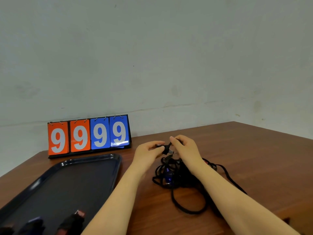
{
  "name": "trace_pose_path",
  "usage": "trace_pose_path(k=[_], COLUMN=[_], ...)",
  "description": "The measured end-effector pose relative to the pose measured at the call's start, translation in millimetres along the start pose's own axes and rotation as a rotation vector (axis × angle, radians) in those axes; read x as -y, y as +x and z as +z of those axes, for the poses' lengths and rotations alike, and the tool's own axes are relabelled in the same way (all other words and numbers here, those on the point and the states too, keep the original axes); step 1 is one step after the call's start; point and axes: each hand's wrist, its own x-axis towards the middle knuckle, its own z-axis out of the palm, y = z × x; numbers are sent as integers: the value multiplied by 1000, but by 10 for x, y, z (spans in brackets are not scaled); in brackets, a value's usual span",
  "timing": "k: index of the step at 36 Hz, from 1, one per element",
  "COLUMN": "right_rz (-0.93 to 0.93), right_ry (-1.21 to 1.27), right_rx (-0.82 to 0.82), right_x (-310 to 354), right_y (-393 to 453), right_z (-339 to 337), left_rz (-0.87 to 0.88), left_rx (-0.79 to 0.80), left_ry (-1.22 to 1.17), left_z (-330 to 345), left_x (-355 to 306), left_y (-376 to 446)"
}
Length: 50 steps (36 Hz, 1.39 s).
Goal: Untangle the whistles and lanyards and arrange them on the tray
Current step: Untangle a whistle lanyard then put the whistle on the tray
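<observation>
Head view: black whistle [166, 148] pinched between left hand [149, 154] and right hand [185, 150]; above lanyards [176, 175].

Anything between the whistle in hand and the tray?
Nothing visible. Both hands, left and right, hold a black whistle above the table; bare wood lies between it and the tray.

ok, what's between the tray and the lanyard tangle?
In the head view, the left forearm crosses that stretch above bare wooden table; nothing else lies between the tray and the tangle.
</observation>
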Motion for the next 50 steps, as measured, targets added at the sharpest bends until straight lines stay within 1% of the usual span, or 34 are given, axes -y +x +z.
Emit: trace_pose_path(k=[3, 6, 9, 13, 16, 19, 22, 24, 27, 29, 35, 38, 40, 42, 44, 47, 50], right_rz=[104, 193, 237, 289, 298, 252, 195, 141, 26, -24, -83, -106, -129, -142, -141, -129, -99], right_ry=[162, 345, 432, 489, 495, 443, 313, 171, -96, -214, -400, -465, -463, -425, -368, -254, -142], right_rx=[-18, 44, 113, 128, 145, 184, 167, 154, 143, 153, 243, 298, 322, 335, 325, 243, 122], right_x=[10, 31, 25, 30, 12, 3, 23, 40, 24, -5, -47, -32, -15, 1, 17, 40, 48], right_y=[25, 29, 30, 58, 71, 48, 19, -2, -22, -21, -33, -49, -64, -76, -82, -68, -47], right_z=[-34, -57, -48, -36, -23, 1, 8, 20, 54, 69, 103, 105, 106, 111, 107, 82, 44], left_rz=[-7, -37, -59, -61, -72, -67, -49, -54, -59, -57, -36, 5, 43, 85, 112, 129, 137], left_rx=[83, 138, 180, 192, 166, 108, 47, -8, -96, -158, -283, -336, -386, -428, -436, -384, -297], left_ry=[-129, -314, -452, -547, -682, -806, -835, -834, -763, -670, -428, -267, -130, 78, 225, 358, 413], left_z=[7, 19, 28, 54, 96, 117, 114, 109, 117, 124, 115, 90, 55, 17, 9, 36, 50], left_x=[-42, -96, -131, -132, -155, -177, -157, -122, -67, -34, 55, 86, 108, 129, 142, 147, 137], left_y=[-43, -77, -88, -76, -66, -64, -59, -41, -15, -2, 45, 60, 75, 94, 111, 121, 120])
